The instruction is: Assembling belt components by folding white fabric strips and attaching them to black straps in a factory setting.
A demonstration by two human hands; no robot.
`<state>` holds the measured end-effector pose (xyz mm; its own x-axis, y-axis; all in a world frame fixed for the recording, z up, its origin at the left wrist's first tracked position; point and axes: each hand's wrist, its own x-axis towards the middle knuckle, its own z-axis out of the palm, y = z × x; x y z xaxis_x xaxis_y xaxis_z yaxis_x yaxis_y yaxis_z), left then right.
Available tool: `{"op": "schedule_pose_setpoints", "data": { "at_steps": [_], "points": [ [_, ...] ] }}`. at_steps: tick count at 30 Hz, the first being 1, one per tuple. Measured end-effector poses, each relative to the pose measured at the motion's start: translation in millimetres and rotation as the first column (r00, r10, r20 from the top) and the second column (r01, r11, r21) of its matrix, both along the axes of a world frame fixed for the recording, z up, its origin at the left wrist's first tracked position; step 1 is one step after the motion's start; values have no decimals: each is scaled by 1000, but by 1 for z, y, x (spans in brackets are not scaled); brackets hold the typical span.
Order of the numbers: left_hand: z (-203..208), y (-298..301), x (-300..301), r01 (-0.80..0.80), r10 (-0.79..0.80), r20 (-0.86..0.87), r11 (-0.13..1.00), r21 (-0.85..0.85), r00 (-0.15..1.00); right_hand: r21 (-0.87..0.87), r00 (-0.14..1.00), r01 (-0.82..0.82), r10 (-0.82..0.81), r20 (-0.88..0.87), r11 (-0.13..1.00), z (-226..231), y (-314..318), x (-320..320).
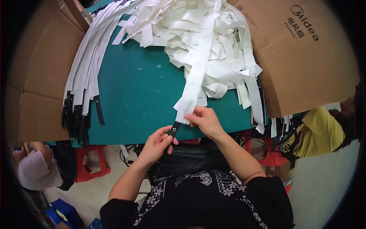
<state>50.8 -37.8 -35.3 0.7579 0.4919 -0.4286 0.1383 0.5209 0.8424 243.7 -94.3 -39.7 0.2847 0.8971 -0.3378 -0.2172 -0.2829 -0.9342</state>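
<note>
Both hands are held close together at the near edge of the green table point(141, 87). Left hand point(157, 144) is closed on a short black tab point(175, 129) with a metal eyelet, pinched between thumb and fingers. Right hand point(205, 120) is pinched on the lower end of a long white strap point(198, 65), just beside the tab; whether tab and strap are already joined cannot be told. The strap is run up the table into a loose heap of white strips point(198, 26). A neat bundle of finished straps point(85, 76) with black ends is laid along the table's left side, over its edge. Cardboard boxes are set on both sides: left box point(36, 76), right box point(305, 65). A red stool point(89, 162) is seen below the table.
</note>
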Motion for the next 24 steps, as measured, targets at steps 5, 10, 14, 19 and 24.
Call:
{"op": "schedule_pose_setpoints", "data": {
  "at_steps": [5, 10, 14, 19, 24],
  "points": [
    [19, 0, 11, -68, 69, 40, 998, -8, 997, -40, 966, -145, 132, -224, 989, 17, -10, -24],
    [5, -9, -24, 57, -57, -49, 998, -11, 997, 17, 991, -43, 45, -125, 999, 7, -5, -10],
    [14, -9, -14, 23, -21, 19, 996, -86, 1000, -21, 956, -244, 236, -176, 970, 6, -10, -28],
    [14, -19, -22, 69, -68, -32, 997, 45, 997, 2, 981, -138, 137, -137, 990, 10, -9, -12],
    [17, -11, -5, 58, -57, 24, 998, -41, 998, -60, 941, -289, 273, -200, 955, 28, -17, -29]
  ]
}}
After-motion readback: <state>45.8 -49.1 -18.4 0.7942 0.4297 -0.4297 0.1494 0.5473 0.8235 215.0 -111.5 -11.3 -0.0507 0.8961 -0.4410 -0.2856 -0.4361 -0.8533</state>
